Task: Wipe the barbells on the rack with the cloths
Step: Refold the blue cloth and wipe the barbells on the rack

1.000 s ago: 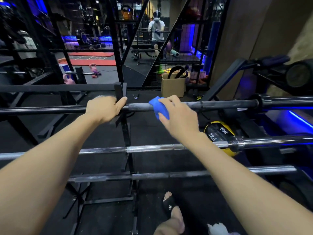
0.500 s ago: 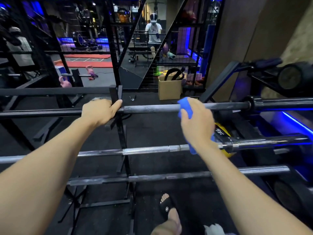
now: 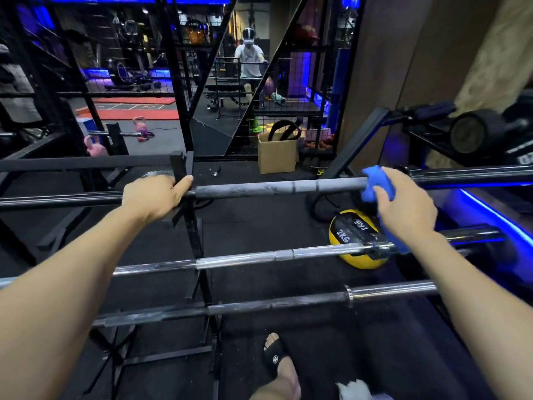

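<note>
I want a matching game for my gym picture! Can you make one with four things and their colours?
Things:
1. cloth
2. medicine ball
3. cardboard box
4. sandal

Colours:
A. brown
B. black
C. blue
D. yellow and black

Pairs: 1-C, 2-D, 3-A, 4-B

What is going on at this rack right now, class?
A person is wiping the top barbell on a rack that holds three bars. The right hand holds a blue cloth wrapped over the bar near its right end, while the left hand grips the same bar by the rack upright. The two lower barbells are untouched at this moment.
</note>
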